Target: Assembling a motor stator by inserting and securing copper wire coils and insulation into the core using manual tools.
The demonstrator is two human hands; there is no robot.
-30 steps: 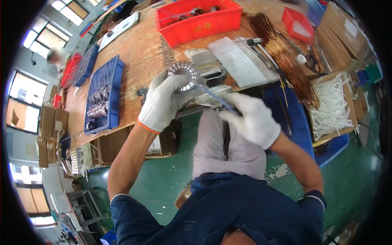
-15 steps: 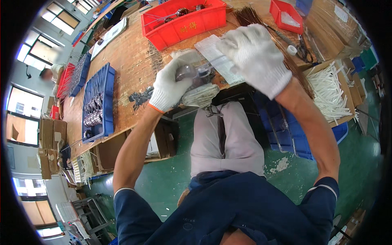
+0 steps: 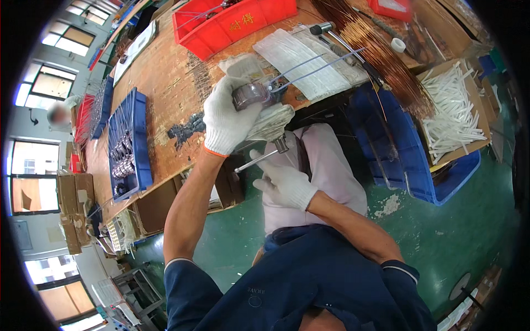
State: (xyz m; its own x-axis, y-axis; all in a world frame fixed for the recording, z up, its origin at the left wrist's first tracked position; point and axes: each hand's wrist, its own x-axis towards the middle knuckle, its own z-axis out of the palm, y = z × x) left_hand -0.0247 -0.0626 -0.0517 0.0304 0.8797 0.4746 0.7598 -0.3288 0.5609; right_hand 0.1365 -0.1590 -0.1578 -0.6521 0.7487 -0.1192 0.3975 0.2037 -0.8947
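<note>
My left hand (image 3: 227,115), in a white knit glove, is closed round a round dark wound coil part (image 3: 249,97) at the table's front edge. Two thin blue-grey leads (image 3: 314,67) run from this part toward the upper right. Beneath it sits a vise with cloth-wrapped jaws (image 3: 271,122); whether they grip the part is hidden. The vise's metal handle bar (image 3: 255,161) slants below the jaws. My gloved right hand (image 3: 287,185) is just under the bar, fingers apart, the index fingertip at or close to the bar.
A red bin (image 3: 234,25) stands behind, a blue tray of wound parts (image 3: 144,144) to the left. Right of the vise lie white sheets (image 3: 301,58), a hammer (image 3: 353,49) and copper-coloured rods (image 3: 381,55). A carton of white strips (image 3: 450,113) and a blue crate (image 3: 381,149) stand farther right.
My right hand has come down from above the white sheets to the vise handle. The hammer and both leads now show. My left hand stays on the coil part.
</note>
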